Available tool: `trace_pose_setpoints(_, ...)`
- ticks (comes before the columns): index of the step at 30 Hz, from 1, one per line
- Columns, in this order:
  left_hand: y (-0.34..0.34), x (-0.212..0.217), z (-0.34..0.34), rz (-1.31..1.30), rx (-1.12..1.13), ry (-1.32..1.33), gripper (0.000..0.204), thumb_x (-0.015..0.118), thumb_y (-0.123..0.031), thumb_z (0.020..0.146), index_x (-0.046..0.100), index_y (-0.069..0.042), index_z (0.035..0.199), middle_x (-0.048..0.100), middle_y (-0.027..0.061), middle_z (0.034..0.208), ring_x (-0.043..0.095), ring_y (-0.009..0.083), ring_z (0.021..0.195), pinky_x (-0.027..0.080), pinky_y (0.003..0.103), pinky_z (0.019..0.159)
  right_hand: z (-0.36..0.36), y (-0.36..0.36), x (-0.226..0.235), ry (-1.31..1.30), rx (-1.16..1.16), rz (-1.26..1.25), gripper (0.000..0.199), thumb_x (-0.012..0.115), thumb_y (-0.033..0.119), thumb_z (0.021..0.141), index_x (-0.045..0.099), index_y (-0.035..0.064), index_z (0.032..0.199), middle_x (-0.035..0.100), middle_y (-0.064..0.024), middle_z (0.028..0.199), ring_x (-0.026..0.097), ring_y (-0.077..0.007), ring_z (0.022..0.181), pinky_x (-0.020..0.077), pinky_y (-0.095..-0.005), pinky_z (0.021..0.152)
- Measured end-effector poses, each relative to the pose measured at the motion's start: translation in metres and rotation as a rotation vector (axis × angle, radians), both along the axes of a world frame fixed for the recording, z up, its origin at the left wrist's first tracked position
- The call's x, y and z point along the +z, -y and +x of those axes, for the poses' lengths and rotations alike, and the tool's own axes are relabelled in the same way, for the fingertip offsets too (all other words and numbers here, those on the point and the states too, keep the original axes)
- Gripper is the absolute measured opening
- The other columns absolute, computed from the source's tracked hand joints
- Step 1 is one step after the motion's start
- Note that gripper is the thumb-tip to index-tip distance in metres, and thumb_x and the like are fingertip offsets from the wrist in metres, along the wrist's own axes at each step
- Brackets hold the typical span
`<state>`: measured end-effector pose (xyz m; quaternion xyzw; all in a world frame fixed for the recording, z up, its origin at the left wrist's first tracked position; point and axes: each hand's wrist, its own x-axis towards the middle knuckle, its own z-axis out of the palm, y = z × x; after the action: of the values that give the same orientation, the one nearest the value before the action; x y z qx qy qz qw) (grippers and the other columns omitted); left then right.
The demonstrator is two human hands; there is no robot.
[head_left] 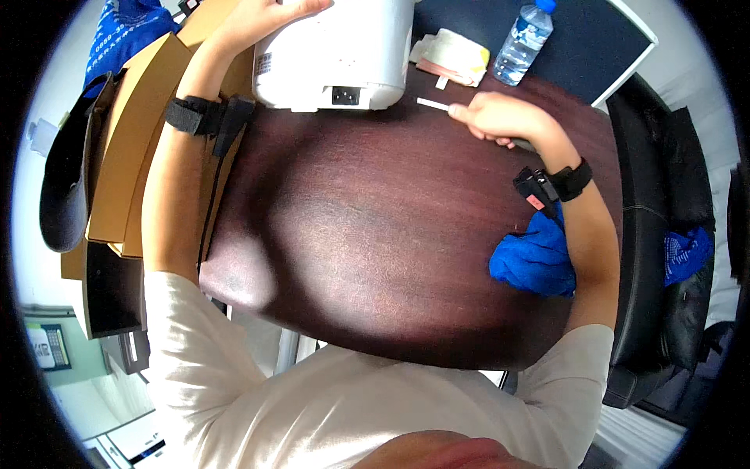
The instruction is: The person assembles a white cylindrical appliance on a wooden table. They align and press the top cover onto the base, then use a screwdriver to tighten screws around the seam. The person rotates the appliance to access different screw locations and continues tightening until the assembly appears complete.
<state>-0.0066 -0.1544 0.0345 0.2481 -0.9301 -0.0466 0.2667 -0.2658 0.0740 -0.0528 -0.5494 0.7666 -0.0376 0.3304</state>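
left hand: the person's bare left hand (pixel 259 20), at the ten o'clock edge of the white, rounded, glossy-shelled appliance (pixel 332 51), touching it; the visible fingers reach over the shell, but the upper border cuts them off, so whether they grip or merely lie flat cannot be told.
right hand: the person's bare right hand (pixel 504 119), thumb and forefinger pinching the near end of a thin, pale, flat strip (pixel 432 103); the other fingers curled in.
strip: in the right fingers, free end out; long axis running from just past three to just past nine o'clock, tip towards the appliance; bare tabletop between tip and shell; material not clear.
socket: black, rectangular power inlet (pixel 345 95), low on the shell's near side, at about nine o'clock from the strip's tip; the right hand is the nearer one.
cloth: folded, cream-and-pink fabric (pixel 453 56), twelve o'clock of the strip, just beyond.
bottle: clear plastic, blue-capped (pixel 523 43), upright, one o'clock of the right hand.
bundle: crumpled, bright blue fabric (pixel 535 254), near six o'clock of the right hand, by the forearm.
table: dark red-brown, wood-grained top (pixel 367 227), under all.
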Motion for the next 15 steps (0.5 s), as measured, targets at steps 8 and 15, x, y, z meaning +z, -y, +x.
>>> trace_pose_setpoints(8, -0.016, -0.012, 0.022, 0.086, -0.042, -0.157, 0.109, 0.078, -0.047, 0.067, 0.022, 0.001, 0.148, 0.03, 0.028, 0.145, 0.026, 0.0379, 0.139, 0.022, 0.044, 0.115, 0.019, -0.004, -0.02, 0.928, -0.308, -0.366, 0.053, 0.042, 0.055, 0.098, 0.053, 0.0036, 0.09, 0.045, 0.0009, 0.056, 0.039, -0.0076, 0.04, 0.0383, -0.0249, 0.043)
trace_pose_setpoints(15, -0.02, -0.023, 0.057, -0.362, 0.151, -0.185, 0.088, 0.077, -0.058, 0.067, 0.051, 0.002, 0.127, 0.056, 0.0195, 0.114, 0.057, 0.0278, 0.105, 0.048, 0.035, 0.084, 0.062, 0.01, -0.048, 1.441, -0.483, -0.169, 0.077, 0.06, 0.061, 0.086, 0.041, -0.0045, 0.122, 0.05, -0.0059, 0.078, 0.044, -0.0104, 0.053, 0.0455, -0.0294, 0.051)
